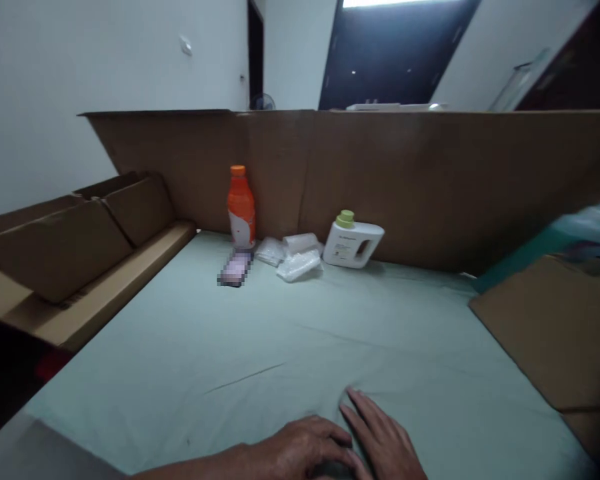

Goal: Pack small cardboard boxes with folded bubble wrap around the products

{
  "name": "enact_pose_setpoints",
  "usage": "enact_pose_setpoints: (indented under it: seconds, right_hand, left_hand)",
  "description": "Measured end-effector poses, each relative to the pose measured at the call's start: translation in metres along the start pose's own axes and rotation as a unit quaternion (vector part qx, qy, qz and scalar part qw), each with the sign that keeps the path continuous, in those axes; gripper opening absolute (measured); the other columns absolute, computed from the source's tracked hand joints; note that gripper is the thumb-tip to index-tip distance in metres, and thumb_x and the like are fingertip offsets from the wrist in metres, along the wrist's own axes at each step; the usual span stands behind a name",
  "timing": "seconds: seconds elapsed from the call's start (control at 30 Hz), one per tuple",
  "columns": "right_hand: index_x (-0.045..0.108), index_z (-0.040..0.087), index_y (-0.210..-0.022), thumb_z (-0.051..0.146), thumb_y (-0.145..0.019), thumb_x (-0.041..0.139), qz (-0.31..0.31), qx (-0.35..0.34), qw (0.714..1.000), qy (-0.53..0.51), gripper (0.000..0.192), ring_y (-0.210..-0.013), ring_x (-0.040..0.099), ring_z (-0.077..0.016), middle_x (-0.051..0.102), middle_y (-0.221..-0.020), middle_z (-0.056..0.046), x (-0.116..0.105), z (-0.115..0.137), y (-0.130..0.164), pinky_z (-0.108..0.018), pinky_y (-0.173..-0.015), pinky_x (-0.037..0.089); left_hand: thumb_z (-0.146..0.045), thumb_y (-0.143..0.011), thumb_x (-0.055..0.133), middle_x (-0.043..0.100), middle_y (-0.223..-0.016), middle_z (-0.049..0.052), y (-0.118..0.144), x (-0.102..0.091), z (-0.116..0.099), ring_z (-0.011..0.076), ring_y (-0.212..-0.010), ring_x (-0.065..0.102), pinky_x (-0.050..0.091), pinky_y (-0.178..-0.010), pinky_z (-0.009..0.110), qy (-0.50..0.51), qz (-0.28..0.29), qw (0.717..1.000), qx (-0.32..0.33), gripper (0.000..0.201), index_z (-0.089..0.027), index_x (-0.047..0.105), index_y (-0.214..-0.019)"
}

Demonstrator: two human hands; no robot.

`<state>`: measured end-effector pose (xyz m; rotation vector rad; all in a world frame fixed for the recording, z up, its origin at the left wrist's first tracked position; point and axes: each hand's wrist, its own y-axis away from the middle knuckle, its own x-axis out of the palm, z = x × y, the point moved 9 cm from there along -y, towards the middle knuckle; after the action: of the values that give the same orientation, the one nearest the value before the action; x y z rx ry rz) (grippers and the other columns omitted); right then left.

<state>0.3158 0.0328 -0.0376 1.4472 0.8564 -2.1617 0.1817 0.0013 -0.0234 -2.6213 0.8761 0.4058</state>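
Observation:
My left hand (300,448) is at the bottom edge of the view, its fingers curled over and closed. A dark patch shows beneath those fingers; whether it is an object or shadow I cannot make out. Close beside it, my right hand (384,437) lies on the pale green cloth (220,347), fingers stretched forward and holding nothing visible. The two hands almost touch, and the cloth is slightly creased around them. The lower parts of both hands are cut off by the frame.
Along the back cardboard wall (430,180) stand an orange bottle (241,207) and a white jug with a green cap (347,245). Clear plastic packets (299,263) and a blurred-out phone-like item (236,268) lie near them. Cardboard flanks left (55,247) and right (550,327).

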Motion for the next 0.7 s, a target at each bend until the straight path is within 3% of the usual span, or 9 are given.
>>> enact_pose_setpoints:
  seconds: [0.2,0.3,0.37,0.4,0.47,0.53,0.57,0.63,0.7]
  right_hand:
    - [0.055,0.024,-0.144,0.022,-0.09,0.052,0.088,-0.188,0.977,-0.047,0.055,-0.14,0.048,-0.0302,0.047,-0.154,-0.012,0.04,0.058,-0.099,-0.051,-0.109,0.047]
    - [0.058,0.022,-0.141,0.029,-0.092,0.055,0.094,-0.217,0.968,-0.087,0.05,-0.142,0.045,-0.0301,0.048,-0.154,-0.013,0.045,0.081,-0.134,-0.053,-0.111,0.043]
    - [0.06,0.023,-0.139,0.032,-0.091,0.057,0.1,-0.203,0.969,-0.101,0.048,-0.141,0.045,-0.0315,0.048,-0.154,-0.013,0.049,0.088,-0.149,-0.055,-0.111,0.043]
    - [0.061,0.023,-0.138,0.033,-0.092,0.058,0.104,-0.191,0.97,-0.106,0.047,-0.141,0.044,-0.0318,0.049,-0.153,-0.013,0.051,0.09,-0.154,-0.055,-0.111,0.043]
    - [0.062,0.024,-0.137,0.036,-0.093,0.058,0.111,-0.172,0.972,-0.113,0.046,-0.141,0.045,-0.032,0.05,-0.152,-0.013,0.054,0.091,-0.158,-0.055,-0.111,0.043]
    - [0.062,0.024,-0.137,0.039,-0.094,0.058,0.119,-0.164,0.972,-0.118,0.045,-0.14,0.045,-0.0319,0.05,-0.152,-0.013,0.056,0.09,-0.158,-0.055,-0.111,0.042]
    - [0.061,0.024,-0.137,0.04,-0.094,0.058,0.12,-0.164,0.972,-0.12,0.046,-0.14,0.045,-0.0319,0.05,-0.152,-0.013,0.056,0.09,-0.157,-0.055,-0.111,0.042]
    - [0.061,0.024,-0.137,0.041,-0.095,0.057,0.118,-0.163,0.972,-0.123,0.046,-0.14,0.045,-0.032,0.05,-0.152,-0.014,0.055,0.089,-0.156,-0.056,-0.111,0.041]
    - [0.061,0.024,-0.137,0.041,-0.096,0.056,0.117,-0.16,0.972,-0.125,0.045,-0.14,0.045,-0.032,0.05,-0.152,-0.014,0.054,0.088,-0.156,-0.056,-0.11,0.041]
  left_hand:
    - [-0.032,-0.085,0.061,0.064,-0.133,0.013,0.036,-0.055,0.007,0.0267,-0.126,0.059,0.048,-0.106,0.039,0.002,-0.144,0.99,-0.005,0.043,-0.021,0.067,-0.126]
    - [-0.028,-0.089,0.057,0.064,-0.134,0.012,0.078,-0.119,0.01,0.0255,-0.125,0.06,0.049,-0.106,0.039,-0.097,-0.221,0.968,-0.068,0.035,-0.022,0.068,-0.121]
    - [-0.033,-0.094,0.053,0.059,-0.14,0.012,0.126,-0.195,0.002,0.0274,-0.127,0.058,0.048,-0.107,0.043,-0.234,-0.332,0.903,-0.141,0.032,-0.022,0.068,-0.12]
    - [-0.038,-0.096,0.051,0.058,-0.141,0.011,0.156,-0.239,-0.011,0.03,-0.132,0.054,0.044,-0.11,0.047,-0.312,-0.404,0.842,-0.174,0.034,-0.022,0.066,-0.122]
    - [-0.05,-0.095,0.051,0.048,-0.148,0.01,0.219,-0.322,-0.051,0.035,-0.14,0.043,0.035,-0.116,0.053,-0.448,-0.523,0.686,-0.235,0.048,-0.017,0.06,-0.129]
    - [-0.051,-0.094,0.056,0.009,-0.166,0.014,0.265,-0.387,-0.087,0.0442,-0.151,0.01,0.012,-0.122,0.059,-0.477,-0.581,0.607,-0.258,0.07,-0.007,0.039,-0.147]
    - [-0.055,-0.092,0.059,-0.002,-0.167,0.016,0.283,-0.415,-0.101,0.0485,-0.15,0.003,0.009,-0.121,0.063,-0.496,-0.589,0.565,-0.296,0.081,-0.006,0.032,-0.151]
    - [-0.06,-0.089,0.061,-0.01,-0.167,0.018,0.307,-0.456,-0.12,0.0523,-0.149,-0.002,0.005,-0.119,0.066,-0.504,-0.587,0.527,-0.352,0.093,-0.006,0.023,-0.154]
    - [-0.066,-0.087,0.061,-0.009,-0.167,0.016,0.32,-0.483,-0.126,0.0537,-0.148,-0.001,0.007,-0.12,0.063,-0.494,-0.576,0.521,-0.39,0.094,-0.005,0.032,-0.151]
